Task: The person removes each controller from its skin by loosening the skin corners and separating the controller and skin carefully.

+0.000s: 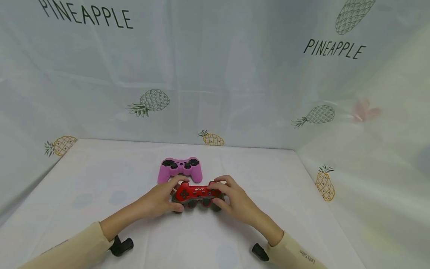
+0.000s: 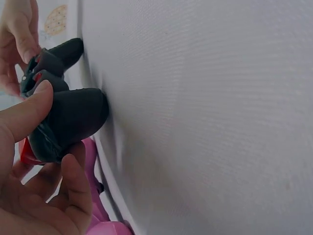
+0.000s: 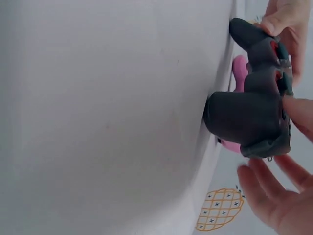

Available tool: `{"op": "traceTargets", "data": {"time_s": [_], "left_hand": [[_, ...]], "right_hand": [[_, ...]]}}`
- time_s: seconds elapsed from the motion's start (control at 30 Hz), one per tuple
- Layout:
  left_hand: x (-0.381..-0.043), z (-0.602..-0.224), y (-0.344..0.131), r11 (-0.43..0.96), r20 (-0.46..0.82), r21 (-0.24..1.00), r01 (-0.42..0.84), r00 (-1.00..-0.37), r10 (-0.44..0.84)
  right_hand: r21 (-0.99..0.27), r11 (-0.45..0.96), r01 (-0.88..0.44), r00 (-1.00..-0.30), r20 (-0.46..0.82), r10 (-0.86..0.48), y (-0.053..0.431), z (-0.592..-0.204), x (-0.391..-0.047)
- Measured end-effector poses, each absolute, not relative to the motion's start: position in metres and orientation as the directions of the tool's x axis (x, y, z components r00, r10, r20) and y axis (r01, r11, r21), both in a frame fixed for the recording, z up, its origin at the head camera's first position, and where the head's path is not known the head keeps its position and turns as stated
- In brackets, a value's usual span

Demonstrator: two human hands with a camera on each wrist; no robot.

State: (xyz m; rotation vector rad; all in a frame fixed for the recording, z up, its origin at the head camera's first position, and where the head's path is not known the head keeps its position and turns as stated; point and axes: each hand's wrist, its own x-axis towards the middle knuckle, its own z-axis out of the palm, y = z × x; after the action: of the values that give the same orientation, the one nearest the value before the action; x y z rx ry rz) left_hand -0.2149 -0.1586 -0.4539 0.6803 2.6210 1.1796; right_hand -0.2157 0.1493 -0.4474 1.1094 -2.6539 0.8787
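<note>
A red game controller (image 1: pixel 199 191) marked SONY stands tilted in the middle of the table, its handles resting on the cloth. Dark grey rubbery material (image 2: pixel 73 120) wraps the handles and thumbstick side; in the right wrist view its edge (image 3: pixel 266 148) looks loose at one corner. My left hand (image 1: pixel 160 201) grips the left end, thumb at the near side and fingers behind. At the right end, my right hand (image 1: pixel 237 201) holds the controller between thumb and fingers. Just behind lies a pink controller (image 1: pixel 164 175) with black buttons, partly hidden by the left hand in the head view.
White cloth covers the table (image 1: pixel 262 172). Behind it hangs a pale curtain (image 1: pixel 231 74) printed with pineapples and lettering. Black wrist-worn devices (image 1: pixel 121 246) show by both sleeves.
</note>
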Motion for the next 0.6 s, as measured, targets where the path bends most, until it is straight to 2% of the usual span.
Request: {"op": "traceTargets", "data": {"time_s": [0.33,0.6], "left_hand": [[-0.215,-0.45,-0.159,0.606,0.031,0.691,0.393,-0.854,0.519],[-0.214,-0.45,-0.159,0.609,0.037,0.681,0.406,-0.851,0.524]], "right_hand": [[-0.319,0.622,-0.715,-0.693,0.442,-0.569,0.138,-0.441,-0.216],[-0.223,0.639,-0.736,-0.663,0.424,-0.617,0.132,-0.435,-0.213]]}}
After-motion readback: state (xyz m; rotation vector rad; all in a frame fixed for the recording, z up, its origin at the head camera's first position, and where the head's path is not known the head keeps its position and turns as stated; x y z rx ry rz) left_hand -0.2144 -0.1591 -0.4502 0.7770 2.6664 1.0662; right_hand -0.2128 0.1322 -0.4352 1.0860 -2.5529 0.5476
